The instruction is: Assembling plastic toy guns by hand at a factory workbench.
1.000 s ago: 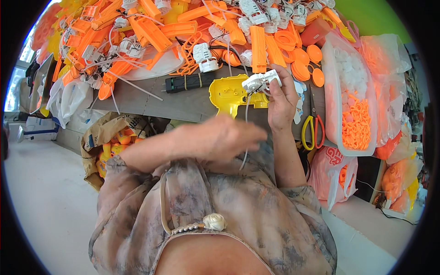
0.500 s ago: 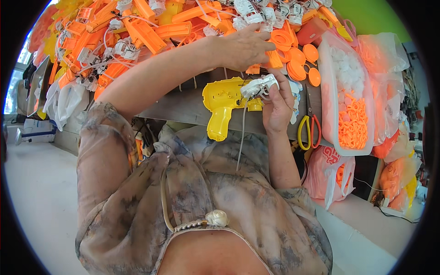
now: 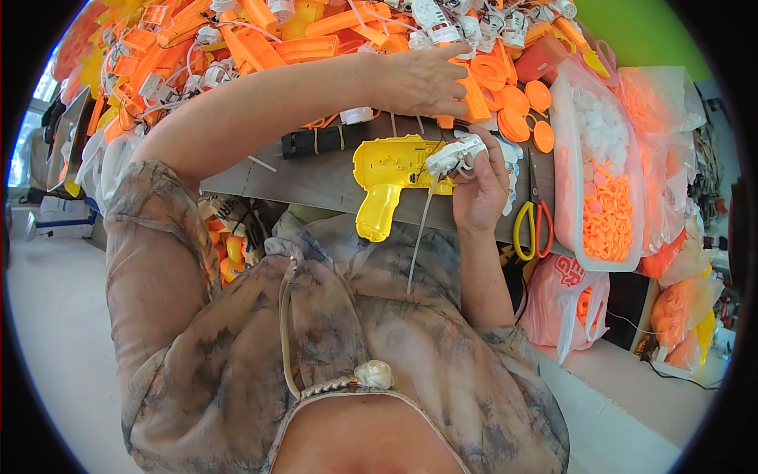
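My right hand [image 3: 482,186] grips a white plastic mechanism [image 3: 455,156] with a thin clear tube hanging down from it. Just left of it, a yellow pistol-shaped shell half [image 3: 381,186] lies on the grey table with its inside facing up; the mechanism overlaps its right end. My left hand [image 3: 422,83] stretches across to the far side, back upward and fingers apart. Its fingertips are at an orange plastic part [image 3: 475,99] beside a stack of round orange discs [image 3: 513,110]. The underside of that hand is hidden.
Orange parts and white mechanisms pile up [image 3: 292,49] along the far side. To the right are scissors [image 3: 534,201] and a clear tub [image 3: 564,158] of small white and orange pieces. A pink plastic bag [image 3: 564,308] hangs below. A black cylinder [image 3: 316,142] lies under my left forearm.
My left forearm has shifted left and up, uncovering the black cylinder and a white round part. My right hand keeps hold of the mechanism, nearly still.
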A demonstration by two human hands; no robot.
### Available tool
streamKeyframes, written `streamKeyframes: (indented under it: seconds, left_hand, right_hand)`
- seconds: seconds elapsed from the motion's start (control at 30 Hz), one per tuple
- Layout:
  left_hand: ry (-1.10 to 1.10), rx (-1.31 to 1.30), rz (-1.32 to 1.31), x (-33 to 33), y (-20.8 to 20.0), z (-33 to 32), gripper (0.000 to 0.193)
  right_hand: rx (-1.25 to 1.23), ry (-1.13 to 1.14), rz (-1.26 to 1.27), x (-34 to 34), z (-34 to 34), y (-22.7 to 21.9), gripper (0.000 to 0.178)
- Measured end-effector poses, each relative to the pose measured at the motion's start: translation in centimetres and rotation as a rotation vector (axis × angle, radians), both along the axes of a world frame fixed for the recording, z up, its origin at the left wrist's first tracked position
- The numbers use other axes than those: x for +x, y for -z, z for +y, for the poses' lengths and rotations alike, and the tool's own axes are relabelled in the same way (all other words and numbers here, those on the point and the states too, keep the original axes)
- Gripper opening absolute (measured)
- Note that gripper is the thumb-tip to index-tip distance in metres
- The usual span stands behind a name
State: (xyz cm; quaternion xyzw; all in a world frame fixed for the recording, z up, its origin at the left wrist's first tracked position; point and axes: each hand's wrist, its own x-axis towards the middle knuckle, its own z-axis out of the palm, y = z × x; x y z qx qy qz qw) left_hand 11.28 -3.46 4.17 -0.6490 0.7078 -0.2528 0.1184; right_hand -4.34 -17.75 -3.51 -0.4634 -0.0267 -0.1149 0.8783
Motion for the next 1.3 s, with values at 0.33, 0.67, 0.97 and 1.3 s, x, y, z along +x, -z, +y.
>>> streamKeyframes:
  seconds: [0.33, 0.67, 0.97, 1.3]
  left_hand:
    - [-0.205, -0.122, 0.257, -3.9, -2.4, 6.3, 0.025]
    - [-0.617, -0.279, 1.022, -10.2, 1.0, 10.9, 0.051]
    - [-0.576, -0.468, 1.151, -12.6, 1.6, 10.1, 0.047]
    - [-0.635, -0.445, 1.161, -12.9, 2.1, 9.7, 0.031]
  right_hand:
    - [0.096, -0.037, 0.004, 0.1, 0.0, -0.3, 0.039]
    - [-0.09, 0.029, 0.155, 0.8, 1.2, -0.9, 0.025]
    - [-0.202, 0.108, 0.141, 0.4, 2.7, -0.8, 0.019]
    - [-0.327, 0.201, 0.057, -0.4, 4.1, 0.0, 0.023]
